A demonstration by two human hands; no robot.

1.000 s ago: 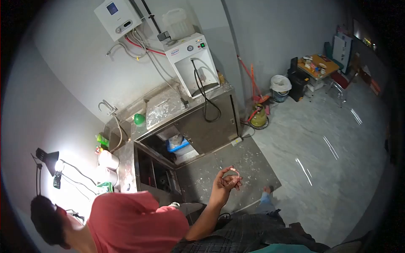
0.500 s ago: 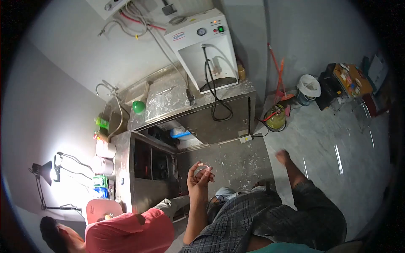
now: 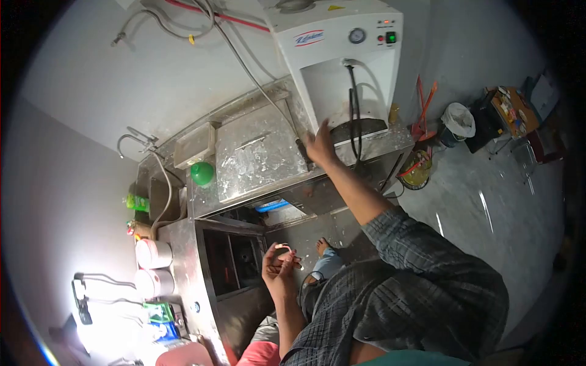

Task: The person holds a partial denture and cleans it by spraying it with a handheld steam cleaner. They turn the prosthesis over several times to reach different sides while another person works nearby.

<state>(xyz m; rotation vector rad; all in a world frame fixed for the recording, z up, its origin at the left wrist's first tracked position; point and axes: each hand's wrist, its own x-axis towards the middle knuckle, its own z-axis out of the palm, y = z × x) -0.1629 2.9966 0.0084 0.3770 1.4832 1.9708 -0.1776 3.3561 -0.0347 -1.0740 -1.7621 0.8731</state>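
Note:
My left hand (image 3: 279,271) is raised at the bottom centre, its fingers pinching a small, pinkish, curved piece (image 3: 282,247). My right hand (image 3: 320,146) is stretched out over the counter's front edge, thumb apart from the fingers. Right at its fingertips is the black handle (image 3: 301,148) of a grey hose that hangs from the wall. Just beyond stands a white machine (image 3: 323,73) with a gauge and a lit green switch. From its front a black hose (image 3: 354,116) loops down, to the right of my hand.
On the metal counter (image 3: 259,155) are a green round bowl (image 3: 202,174) and a shallow tray (image 3: 194,146). A sink with a tap (image 3: 146,143) lies left. Below, a cabinet stands open. A co-worker's red sleeve (image 3: 259,354) shows at the bottom; a bin (image 3: 458,122) stands right.
My right hand has swung from low on the right up to the counter beside the black handle. The view has moved nearer the counter. My left hand still holds the small piece.

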